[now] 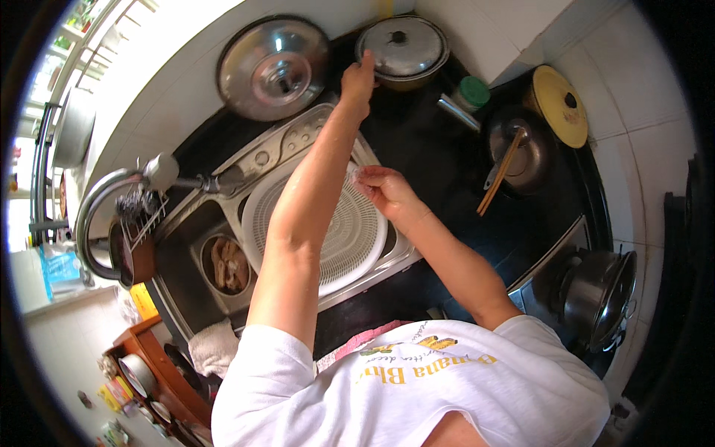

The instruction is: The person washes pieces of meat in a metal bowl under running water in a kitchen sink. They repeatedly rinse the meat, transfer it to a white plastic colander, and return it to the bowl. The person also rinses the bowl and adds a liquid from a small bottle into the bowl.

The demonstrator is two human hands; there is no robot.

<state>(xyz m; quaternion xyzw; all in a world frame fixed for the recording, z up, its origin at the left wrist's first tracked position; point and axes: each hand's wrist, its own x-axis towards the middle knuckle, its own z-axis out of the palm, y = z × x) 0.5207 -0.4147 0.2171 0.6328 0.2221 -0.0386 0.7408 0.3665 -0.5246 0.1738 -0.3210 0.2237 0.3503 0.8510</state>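
My left hand [360, 84] reaches to the near left side of a lidded metal pot [402, 50] at the back of the counter; its fingers are at the pot's rim, and whether they grip it I cannot tell. Over the right edge of a white plastic colander [357, 246] is my right hand [382, 190], its fingertips drawn together and wet or coated with something whitish. The colander rests on the steel sink unit. In the sink's left basin, a round bowl [226, 264] holds several pale brown pieces of food.
A large metal lid [273, 67] leans against the back wall. Right of the pot stand a green-capped jar [473, 93], a dark pan [519, 151] with wooden chopsticks [503, 170], and a yellow lid [560, 106]. A steel pot [592, 296] sits at right; the faucet [89, 223] arches at left.
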